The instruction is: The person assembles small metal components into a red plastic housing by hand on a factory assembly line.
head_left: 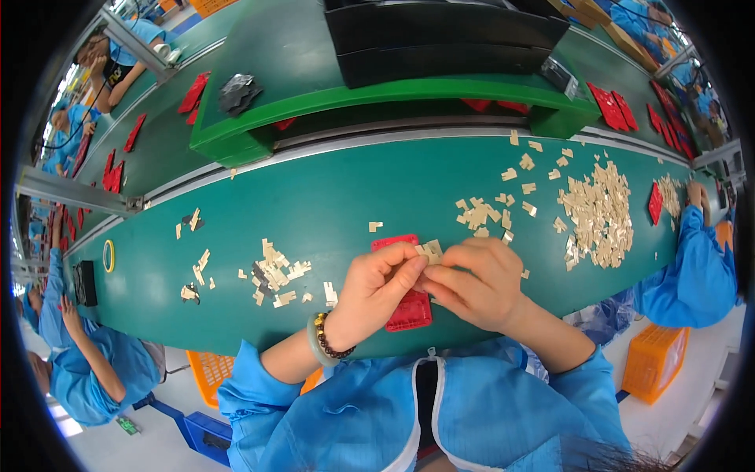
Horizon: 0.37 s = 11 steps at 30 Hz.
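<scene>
Both my hands meet over a red plastic housing (410, 313) that lies on the green table. Between my fingertips is a small beige notched piece (430, 250), flat and thin. My left hand (379, 282) pinches it from one side, thumb against forefinger. From the other side the fingers of my right hand (480, 283) close on it too. My hands cover the middle of the red housing. One loose beige piece (375, 226) lies just beyond the housing, and a small heap of beige and dark pieces (275, 273) lies to its left.
A large pile of beige pieces (599, 216) spreads at the right, with a looser scatter (477, 212) nearer my hands. A green raised shelf (314, 106) carries a black bin (448, 47). Yellow tape (108, 256) lies far left. Co-workers sit at both sides; an orange crate (654, 362) stands right.
</scene>
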Motion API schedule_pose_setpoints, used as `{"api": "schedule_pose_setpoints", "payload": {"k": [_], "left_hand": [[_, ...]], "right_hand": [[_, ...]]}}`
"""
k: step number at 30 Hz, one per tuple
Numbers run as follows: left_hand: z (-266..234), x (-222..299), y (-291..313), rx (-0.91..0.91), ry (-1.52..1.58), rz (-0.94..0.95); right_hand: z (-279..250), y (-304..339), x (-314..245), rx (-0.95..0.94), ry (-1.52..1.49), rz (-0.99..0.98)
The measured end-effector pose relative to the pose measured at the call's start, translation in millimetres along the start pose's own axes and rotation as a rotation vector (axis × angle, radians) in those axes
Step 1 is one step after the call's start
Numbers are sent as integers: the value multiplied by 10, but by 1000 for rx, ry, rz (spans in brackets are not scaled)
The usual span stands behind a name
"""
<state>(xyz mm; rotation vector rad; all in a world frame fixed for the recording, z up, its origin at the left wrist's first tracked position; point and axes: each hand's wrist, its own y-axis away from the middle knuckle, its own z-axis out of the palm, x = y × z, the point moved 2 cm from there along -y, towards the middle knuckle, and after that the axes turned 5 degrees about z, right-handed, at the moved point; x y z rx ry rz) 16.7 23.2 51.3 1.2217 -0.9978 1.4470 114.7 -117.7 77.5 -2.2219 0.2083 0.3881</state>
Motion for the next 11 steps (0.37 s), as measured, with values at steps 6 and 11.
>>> {"api": "schedule_pose_setpoints", "payload": {"k": [6, 11], "left_hand": [[42, 193, -57, -21, -487, 79], [-39, 84, -76, -5, 258, -39]], "right_hand": [[17, -94, 105, -116, -421, 407], [68, -45, 207, 120, -697, 480]]}}
